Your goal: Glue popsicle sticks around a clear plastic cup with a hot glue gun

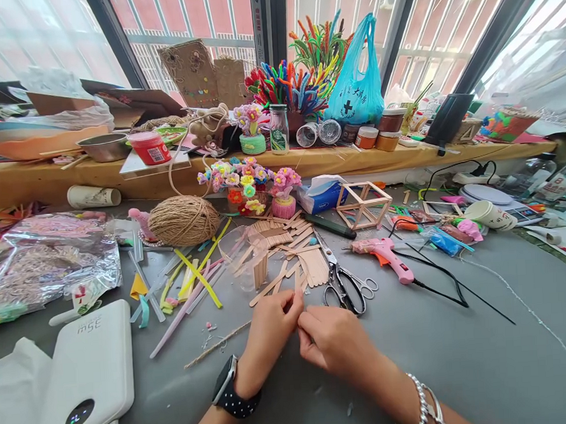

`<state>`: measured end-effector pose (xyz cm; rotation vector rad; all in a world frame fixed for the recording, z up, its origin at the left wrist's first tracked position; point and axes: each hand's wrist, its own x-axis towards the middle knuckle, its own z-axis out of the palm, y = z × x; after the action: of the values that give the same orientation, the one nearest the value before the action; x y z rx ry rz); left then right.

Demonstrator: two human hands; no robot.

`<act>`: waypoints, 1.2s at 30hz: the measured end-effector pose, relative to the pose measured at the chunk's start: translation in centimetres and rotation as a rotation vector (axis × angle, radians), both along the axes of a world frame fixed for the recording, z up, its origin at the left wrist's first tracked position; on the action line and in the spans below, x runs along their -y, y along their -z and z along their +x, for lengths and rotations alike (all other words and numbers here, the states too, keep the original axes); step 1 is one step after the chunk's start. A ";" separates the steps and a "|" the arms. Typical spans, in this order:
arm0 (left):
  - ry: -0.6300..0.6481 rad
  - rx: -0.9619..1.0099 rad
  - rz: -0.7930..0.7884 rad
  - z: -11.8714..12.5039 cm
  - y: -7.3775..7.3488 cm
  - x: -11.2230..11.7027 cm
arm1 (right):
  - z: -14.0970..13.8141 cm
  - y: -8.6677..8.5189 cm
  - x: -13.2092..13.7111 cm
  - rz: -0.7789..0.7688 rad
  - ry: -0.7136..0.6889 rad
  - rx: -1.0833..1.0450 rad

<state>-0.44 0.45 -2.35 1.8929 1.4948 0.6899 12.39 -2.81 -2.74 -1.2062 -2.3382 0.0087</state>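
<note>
Here we are, low over the grey tabletop (160,405), and both hands come together at the fingertips: the left hand (275,321), with a dark-strapped watch (225,380) at its wrist, and the right hand (336,337), wearing a beaded bracelet (420,400). Fingers on both are curled in towards a pinch, but whatever may sit between them is hidden, so I cannot tell whether either is closed on anything. Just beyond the fingertips, the wooden sticks (316,265) fan out in a loose heap, one of them pointing straight up from the left fingers; held or merely behind, that's unclear. Right beside the heap lie the scissors (333,267), near the right hand, and further right, the pink glue gun (386,255) with its black cord trailing. Behind it stands an open wooden frame (376,200). Over on the left, a short twine strand (217,345) lies near the left wrist, the fat twine ball (185,221) sits further back, and a white power bank (100,351) fills the near corner.
</note>
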 end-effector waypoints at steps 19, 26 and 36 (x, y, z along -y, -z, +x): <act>0.099 0.228 -0.343 0.2 -0.9 0.2 | 3.5 -1.8 -1.6 -0.026 0.263 -0.253; 0.091 0.454 -0.300 -0.1 -1.2 -0.2 | 3.1 -2.0 -1.3 -0.073 0.288 -0.277; 0.231 0.444 -0.263 0.1 -0.9 0.2 | 3.3 -1.8 -1.9 -0.124 0.211 -0.387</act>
<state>-0.35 0.26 -1.48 1.5546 1.0139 0.7095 15.68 -0.92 -0.91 -1.3682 -1.8922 0.2922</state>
